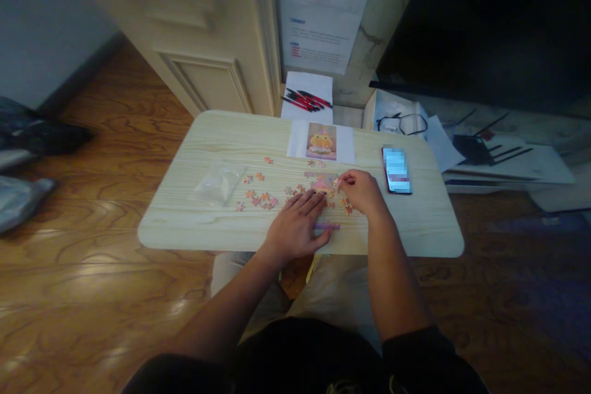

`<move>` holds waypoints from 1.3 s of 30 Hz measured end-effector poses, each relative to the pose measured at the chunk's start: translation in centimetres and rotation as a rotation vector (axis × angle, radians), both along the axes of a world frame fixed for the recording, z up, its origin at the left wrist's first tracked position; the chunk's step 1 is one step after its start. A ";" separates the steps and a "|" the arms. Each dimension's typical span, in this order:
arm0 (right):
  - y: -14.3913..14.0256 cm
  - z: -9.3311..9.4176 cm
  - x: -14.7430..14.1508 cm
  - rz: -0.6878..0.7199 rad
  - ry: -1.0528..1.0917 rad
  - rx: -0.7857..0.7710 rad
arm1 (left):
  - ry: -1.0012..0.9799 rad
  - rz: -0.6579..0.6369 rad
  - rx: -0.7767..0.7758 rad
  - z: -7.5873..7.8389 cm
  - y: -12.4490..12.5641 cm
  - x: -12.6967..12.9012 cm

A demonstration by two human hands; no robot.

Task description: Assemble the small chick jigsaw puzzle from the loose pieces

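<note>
A partly assembled jigsaw puzzle (324, 182) lies on the small wood-grain table (221, 141). Flat over its lower left part rests my left hand (296, 225), fingers stretched out and thumb apart. At the puzzle's right edge my right hand (362, 189) pinches a small puzzle piece (337, 183) between thumb and forefinger. Loose puzzle pieces (261, 199) are scattered left of my left hand, and several more pieces (346, 205) lie just below my right hand. Beyond the puzzle is a sheet with a printed reference picture (322, 141) of a yellow figure.
A clear plastic bag (220, 183) lies on the table's left side. To the right is a phone (396, 170) with its screen lit. Behind the table, red and black pens (307, 100) rest on a white surface, beside an open white box (397, 112) with cables.
</note>
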State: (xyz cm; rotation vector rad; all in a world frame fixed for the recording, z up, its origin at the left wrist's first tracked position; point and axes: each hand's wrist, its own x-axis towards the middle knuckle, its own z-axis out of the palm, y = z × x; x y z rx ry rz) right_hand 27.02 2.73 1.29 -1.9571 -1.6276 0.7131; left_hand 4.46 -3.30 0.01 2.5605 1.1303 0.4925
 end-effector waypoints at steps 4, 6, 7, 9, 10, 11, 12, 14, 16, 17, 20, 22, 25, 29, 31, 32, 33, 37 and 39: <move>-0.8 0.2 0.2 0.005 0.021 -0.049 | 0.003 0.008 0.001 0.0 0.0 0.0; -1.5 0.2 0.1 -0.004 0.045 -0.082 | -0.001 0.011 0.000 0.0 -0.1 0.0; -1.9 0.2 0.0 -0.006 0.045 -0.088 | -0.004 0.010 0.000 0.0 -0.1 0.0; -2.6 0.1 -0.3 -0.006 0.020 -0.082 | -0.007 0.009 0.000 0.1 -0.1 0.1; -2.8 0.0 -0.4 -0.005 0.004 -0.077 | -0.006 0.011 0.000 0.1 -0.1 0.1; -3.0 -0.1 -0.6 -0.003 -0.009 -0.074 | -0.006 0.010 0.001 0.1 -0.1 0.1; -3.1 -0.1 -0.8 -0.004 -0.018 -0.072 | -0.005 0.008 0.002 0.1 -0.1 0.1; -3.1 -0.2 -1.0 -0.011 -0.029 -0.067 | -0.006 0.005 0.004 0.1 -0.1 0.1; -3.1 -0.1 -1.2 -0.016 -0.039 -0.066 | -0.011 0.005 0.004 0.0 -0.1 0.1; -3.0 -0.1 -1.3 -0.017 -0.046 -0.067 | -0.014 0.007 0.004 0.0 -0.1 0.1; -3.0 0.2 -1.5 -0.017 -0.073 -0.071 | -0.016 0.010 0.000 0.0 -0.1 0.1; -3.0 0.3 -1.6 -0.018 -0.091 -0.066 | -0.011 0.008 -0.001 0.0 0.0 0.1; -3.0 0.4 -1.7 -0.016 -0.105 -0.056 | -0.005 0.004 -0.003 0.1 0.0 0.1; -3.0 0.5 -1.7 -0.015 -0.109 -0.055 | -0.002 0.003 -0.003 0.2 -0.1 0.1; -3.0 0.4 -1.7 -0.012 -0.109 -0.052 | -0.003 0.005 0.001 0.2 -0.1 0.1; -3.0 0.3 -1.6 -0.010 -0.103 -0.049 | -0.003 0.007 0.002 0.2 -0.1 0.1; -3.0 0.2 -1.5 -0.009 -0.090 -0.045 | -0.003 0.006 0.002 0.1 -0.1 0.0; -3.0 -0.3 -0.9 -0.005 -0.020 -0.035 | -0.003 0.005 -0.006 0.1 0.0 0.0; -3.0 -0.6 -0.6 -0.003 0.000 -0.040 | -0.008 0.008 -0.005 0.0 0.0 0.0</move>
